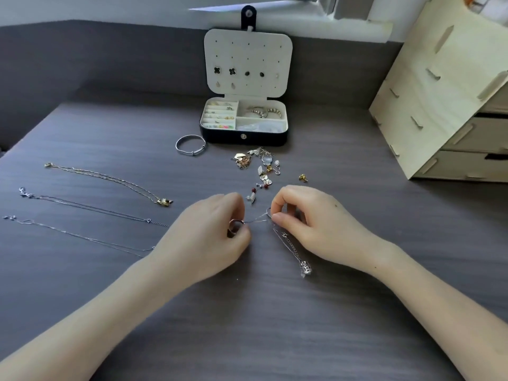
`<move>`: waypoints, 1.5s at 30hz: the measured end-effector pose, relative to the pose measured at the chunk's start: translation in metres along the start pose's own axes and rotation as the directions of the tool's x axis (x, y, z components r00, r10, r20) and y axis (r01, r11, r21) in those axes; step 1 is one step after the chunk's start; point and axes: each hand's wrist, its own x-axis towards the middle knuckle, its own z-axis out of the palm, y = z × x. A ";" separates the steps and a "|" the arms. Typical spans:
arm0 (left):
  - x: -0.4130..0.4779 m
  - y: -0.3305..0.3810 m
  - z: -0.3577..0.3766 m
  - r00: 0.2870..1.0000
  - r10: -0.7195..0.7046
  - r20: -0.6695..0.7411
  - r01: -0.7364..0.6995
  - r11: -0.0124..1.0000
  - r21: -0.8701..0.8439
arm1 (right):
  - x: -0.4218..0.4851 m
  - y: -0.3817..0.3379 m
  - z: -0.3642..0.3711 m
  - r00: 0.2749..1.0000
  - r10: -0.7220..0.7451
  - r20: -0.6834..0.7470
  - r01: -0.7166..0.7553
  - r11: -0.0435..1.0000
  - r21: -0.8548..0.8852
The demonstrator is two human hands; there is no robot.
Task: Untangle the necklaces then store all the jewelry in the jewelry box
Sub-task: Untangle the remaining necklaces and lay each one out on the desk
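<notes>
My left hand (214, 237) and my right hand (308, 224) both pinch a thin silver necklace (291, 248) over the dark table; a short stretch of chain runs taut between them. Its chain trails toward me and ends in a silver pendant (305, 268). A ring (235, 225) shows at my left fingertips. Three necklaces lie stretched out on the left: a gold one (110, 178), a silver one (90, 209) and another silver one (79, 237). The open jewelry box (244, 134) stands at the back, with earrings pinned in its lid.
A silver bangle (190, 145) lies left of the box. A loose heap of earrings and charms (261, 166) sits between the box and my hands, with one gold earring (303, 177) apart on the right. A wooden drawer unit (445, 105) stands at the right.
</notes>
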 end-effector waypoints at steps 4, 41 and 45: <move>0.000 -0.007 0.002 0.999 0.040 -0.014 -0.038 0.995 0.096 | -0.001 0.008 0.010 0.993 -0.109 -0.046 0.103 0.988 -0.111; -0.018 0.004 0.003 0.948 0.315 0.041 -0.317 0.942 0.113 | 0.001 -0.014 0.000 0.988 0.153 -0.004 -0.153 0.985 -0.086; -0.018 0.003 0.003 0.946 0.321 0.040 -0.323 0.940 0.105 | 0.018 -0.016 0.004 0.988 0.142 0.067 -0.128 0.975 -0.181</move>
